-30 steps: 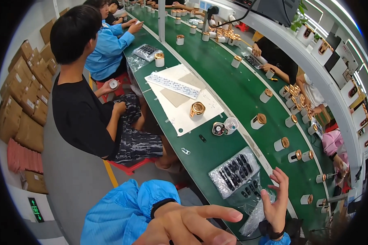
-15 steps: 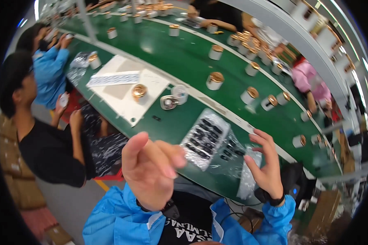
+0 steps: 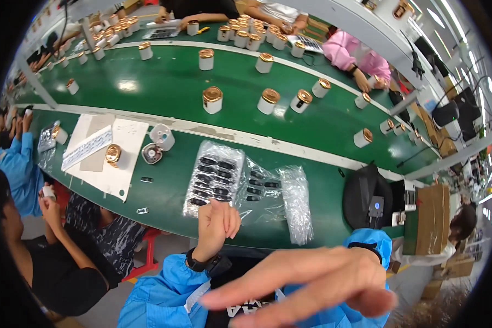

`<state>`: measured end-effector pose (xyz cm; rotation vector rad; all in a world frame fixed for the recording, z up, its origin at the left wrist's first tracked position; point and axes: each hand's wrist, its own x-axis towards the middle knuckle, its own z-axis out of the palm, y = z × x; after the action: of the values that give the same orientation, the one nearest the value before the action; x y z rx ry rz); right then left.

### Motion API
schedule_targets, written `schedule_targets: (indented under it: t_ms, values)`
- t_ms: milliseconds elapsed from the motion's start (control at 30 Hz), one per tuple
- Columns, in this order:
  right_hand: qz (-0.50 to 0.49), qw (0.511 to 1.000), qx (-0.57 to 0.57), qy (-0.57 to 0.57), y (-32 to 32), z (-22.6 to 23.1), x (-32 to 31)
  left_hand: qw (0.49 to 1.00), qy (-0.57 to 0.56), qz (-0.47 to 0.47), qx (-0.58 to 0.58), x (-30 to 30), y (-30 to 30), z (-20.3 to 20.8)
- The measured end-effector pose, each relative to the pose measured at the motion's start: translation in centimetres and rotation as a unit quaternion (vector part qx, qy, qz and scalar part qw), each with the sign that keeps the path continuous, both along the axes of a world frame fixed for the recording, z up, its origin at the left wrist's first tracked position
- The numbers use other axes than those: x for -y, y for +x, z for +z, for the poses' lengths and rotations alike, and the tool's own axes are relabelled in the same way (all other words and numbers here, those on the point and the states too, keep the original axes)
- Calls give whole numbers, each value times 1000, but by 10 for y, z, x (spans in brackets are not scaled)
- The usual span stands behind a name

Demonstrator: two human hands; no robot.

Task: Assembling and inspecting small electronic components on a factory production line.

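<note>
Tray (image 3: 220, 150) laid on table (image 3: 328, 213), near edge overlapped by left hand (image 3: 217, 224); long axis pointed away, far end tilted right | left fingers curled, pinch cannot be told; right hand (image 3: 322, 273) fingers spread | since earlier frame: right raised toward camera, left brought to tray | strip (image 3: 87, 148) print unreadable

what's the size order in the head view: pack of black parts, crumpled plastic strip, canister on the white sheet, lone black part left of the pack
1. Pack of black parts
2. Crumpled plastic strip
3. Canister on the white sheet
4. Lone black part
All four differ clearly.
</note>
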<state>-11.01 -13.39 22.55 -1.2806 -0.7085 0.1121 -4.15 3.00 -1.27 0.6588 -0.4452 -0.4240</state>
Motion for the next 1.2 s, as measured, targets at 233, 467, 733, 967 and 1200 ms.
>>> schedule_targets:
  t_ms: [233,467,733,967,1200]
  values:
    - [83,994,2,76,14,-19,19,974,223,-15,-34,45,-12,19]
    - [76,988,29,134,6,-31,26,975,207,-81,21,40,-20,-54]
    - [-467,838,62,-275,57,-74,135,948,281,-129,76,45,-18,-46]
    - [-502,756,-204,-368,164,-144,305,941,326,-74,51,48,-16,-49]
    - [-500,708,49,-496,241,-185,331,942,270,-111,165,42,-7,-57]
